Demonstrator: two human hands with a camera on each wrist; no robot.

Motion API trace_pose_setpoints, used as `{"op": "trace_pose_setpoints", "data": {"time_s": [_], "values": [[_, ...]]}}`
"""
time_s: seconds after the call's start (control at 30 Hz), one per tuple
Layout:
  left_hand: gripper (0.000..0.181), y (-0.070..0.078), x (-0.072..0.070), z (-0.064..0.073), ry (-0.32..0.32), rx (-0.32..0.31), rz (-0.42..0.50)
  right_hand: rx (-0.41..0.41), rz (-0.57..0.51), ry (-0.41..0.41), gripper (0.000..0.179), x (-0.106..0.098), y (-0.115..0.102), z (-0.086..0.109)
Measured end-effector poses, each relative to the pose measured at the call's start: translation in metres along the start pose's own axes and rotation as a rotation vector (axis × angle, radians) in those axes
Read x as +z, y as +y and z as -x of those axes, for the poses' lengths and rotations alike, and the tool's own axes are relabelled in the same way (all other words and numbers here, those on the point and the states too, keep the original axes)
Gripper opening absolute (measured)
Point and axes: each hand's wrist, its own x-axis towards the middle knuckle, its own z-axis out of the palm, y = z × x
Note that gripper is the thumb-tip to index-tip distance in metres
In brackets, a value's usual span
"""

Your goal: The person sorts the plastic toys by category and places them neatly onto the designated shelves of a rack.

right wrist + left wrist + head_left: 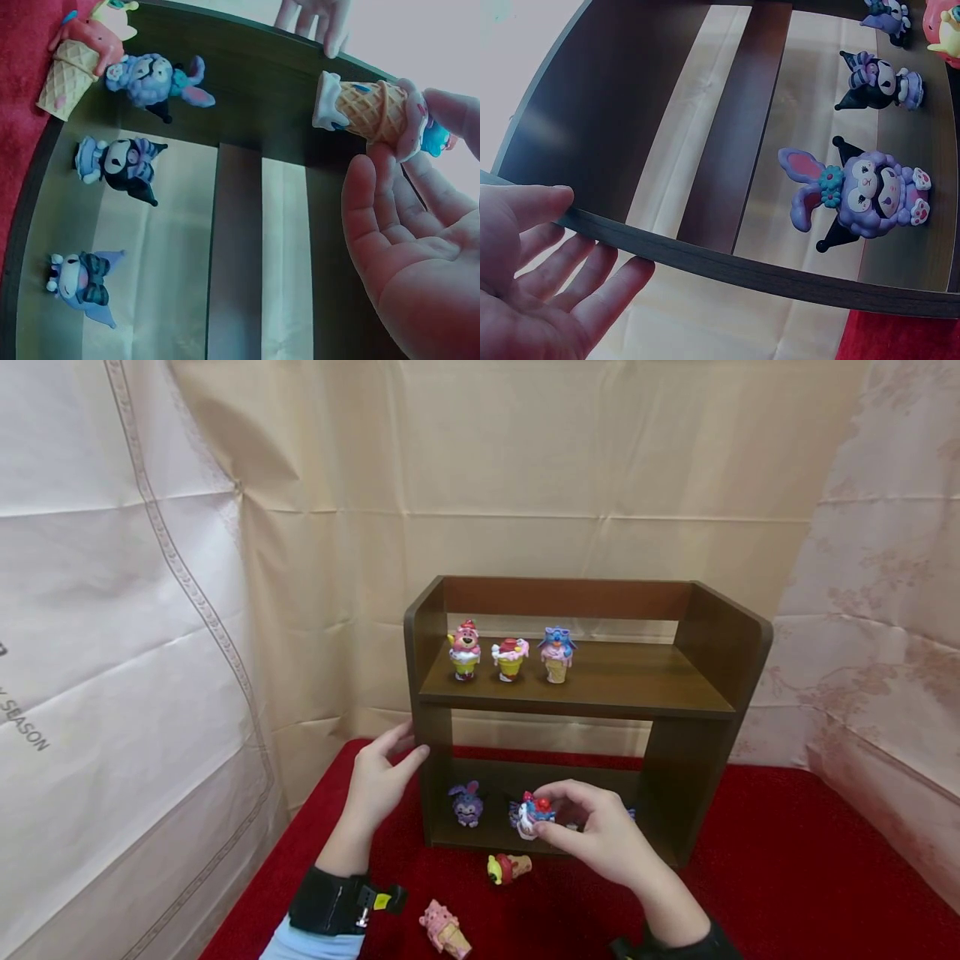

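My right hand (pixel 592 831) pinches a toy ice cream cone figure (pixel 367 109) between thumb and fingers, in front of the lower shelf. It has a waffle cone, a white base and a blue and red top. My left hand (pixel 378 781) touches the left side panel of a dark brown wooden shelf unit (pixel 577 703), its fingers fairly straight along the panel's edge. On the lower shelf sit a purple rabbit figure (pixel 874 191), a black-hooded figure (pixel 877 82) and a lilac figure (pixel 75 277). The right hand partly hides that row in the head view.
On the upper shelf stand a pink bear figure (pixel 465 650), a yellow cup figure (pixel 510 658) and a blue cone figure (pixel 557 653). A red and yellow cone figure (pixel 510 867) and a pink cone figure (pixel 446 930) lie on the red cloth (pixel 787 860). Beige curtains (pixel 525 460) hang behind.
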Motion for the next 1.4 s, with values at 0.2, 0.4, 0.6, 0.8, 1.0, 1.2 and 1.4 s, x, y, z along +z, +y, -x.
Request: {"op": "trace_pose_setpoints", "data": {"time_s": [0.2,0.4,0.6,0.8,1.0,1.2,1.4], "values": [[0.046,-0.001,0.0,0.0,0.006,0.015,0.001,-0.031,0.013,0.077,0.028,-0.007,-0.003,0.001],[0.046,-0.002,0.001,0.0,0.008,0.016,0.002,-0.027,0.01,0.124,0.027,-0.014,-0.006,0.003],[0.047,-0.001,-0.001,0.001,0.001,0.002,-0.006,-0.052,-0.001,0.177,0.028,-0.022,-0.009,0.005],[0.046,0.0,-0.001,0.001,-0.004,0.001,-0.003,-0.078,0.054,0.245,0.03,-0.032,-0.014,0.006],[0.047,0.001,-0.001,0.001,0.0,0.005,-0.002,-0.087,0.077,0.288,0.031,-0.043,-0.019,0.004],[0.047,0.001,-0.001,0.001,0.0,-0.008,0.007,-0.131,0.107,0.31,0.033,-0.056,-0.027,-0.001],[0.048,0.001,0.0,0.001,-0.001,-0.007,0.003,-0.15,0.141,0.344,0.034,-0.069,-0.036,-0.006]]}}
